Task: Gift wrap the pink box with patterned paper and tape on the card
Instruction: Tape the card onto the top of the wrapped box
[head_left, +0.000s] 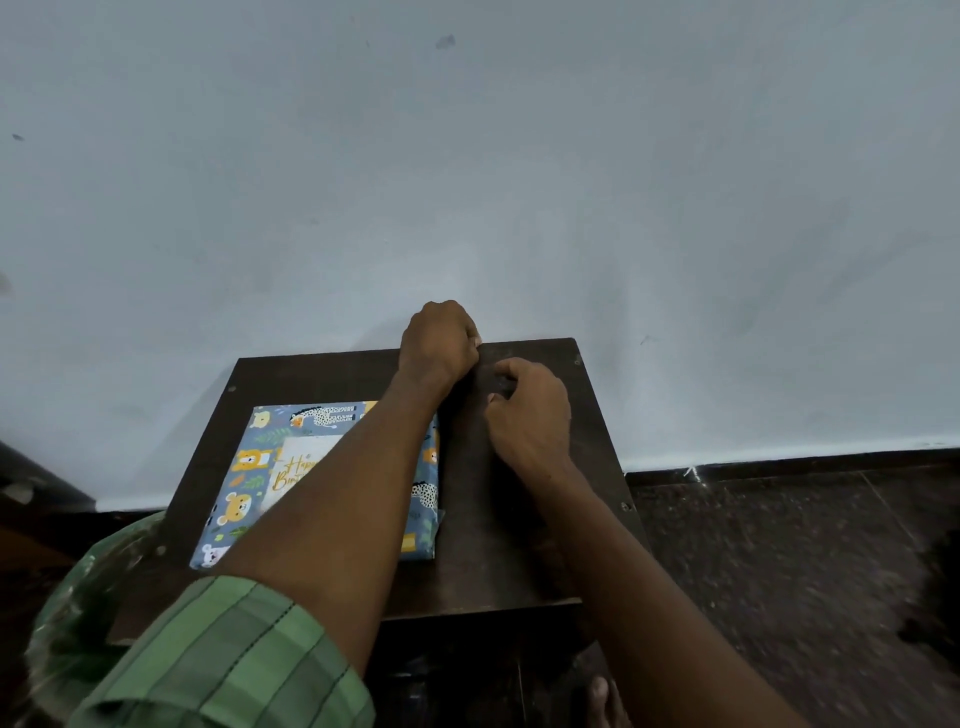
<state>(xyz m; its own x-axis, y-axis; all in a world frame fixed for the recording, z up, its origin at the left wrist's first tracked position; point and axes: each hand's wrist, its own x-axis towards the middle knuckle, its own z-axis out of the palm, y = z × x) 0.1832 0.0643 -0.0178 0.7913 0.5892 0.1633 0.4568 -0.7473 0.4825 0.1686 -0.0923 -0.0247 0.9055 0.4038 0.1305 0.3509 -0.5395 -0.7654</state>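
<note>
**Wrapped box lying on the table, both hands at the far edge**

While the green checked sleeve (223, 654) is filling the near corner, the left forearm is crossing over the wrapped box (249, 467), which is lying flat on the dark table (498, 545) with the card (296, 467) on top. Farther on, the right hand (530, 410) is curling its fingers; whether it is pinching anything I cannot tell. The left hand (439, 338) is curling at the table's far edge against the wall (467, 156), its contents hidden.
</note>
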